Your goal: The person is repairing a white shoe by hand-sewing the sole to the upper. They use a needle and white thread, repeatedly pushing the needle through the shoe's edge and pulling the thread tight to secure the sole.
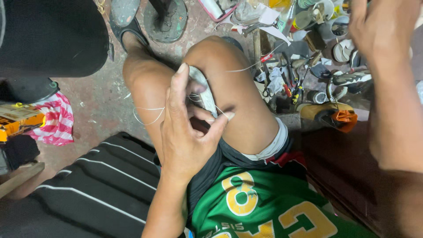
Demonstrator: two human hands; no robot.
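Note:
My left hand point(187, 132) is shut on a flat grey shoe piece point(202, 86) and presses it against my bare knee point(229, 88), thumb along its left edge. Thin white thread point(150, 115) loops out from the piece over my leg, and another strand point(251, 66) runs off toward the upper right. My right hand point(383, 26) is raised at the top right with its back to the camera. Its fingers are partly cut off by the frame edge, so what it holds is hidden.
Pliers, red-handled tools and scraps point(286, 79) clutter the floor right of the knee, with cups and containers point(317, 17) behind. An orange and black tool point(337, 117) lies nearer. A black drum point(53, 35), a red checked cloth point(57, 121) and a striped black cloth point(101, 185) are at left.

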